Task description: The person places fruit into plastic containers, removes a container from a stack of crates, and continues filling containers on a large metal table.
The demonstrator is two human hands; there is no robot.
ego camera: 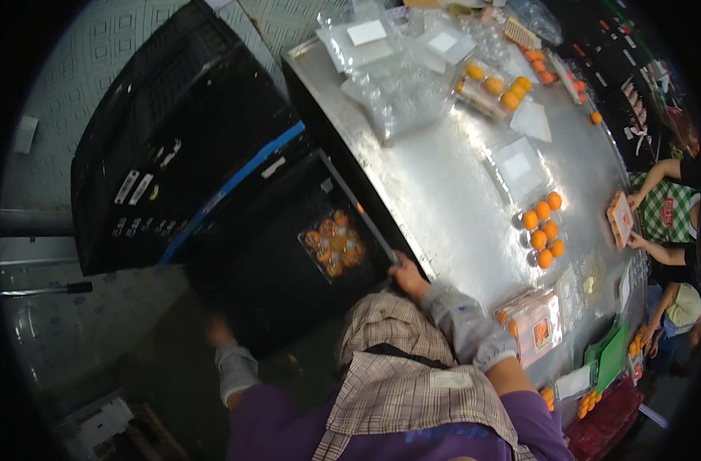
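A black plastic crate (258, 288) lies before me beside the metal table, its inside dark. In it rests a clear plastic pack of orange fruit (334, 243). At the crate's right side, my right hand (409, 275) is closed around the end of its long grey rim (359, 207). My left hand (218, 331) is blurred at the crate's near left corner; whether its fingers grip the edge is unclear. Just beyond stands a larger black crate (171, 127), with blue tape (235, 184) running along the side towards me.
On the metal table (437, 190) lie loose oranges (543, 230), clear plastic trays (402, 92), stacked fruit packs (532, 325) and a green tray (612, 357). Across it, a person in a green checked apron (667, 204) holds a fruit pack (620, 219). A metal handle (48, 289) juts in at left.
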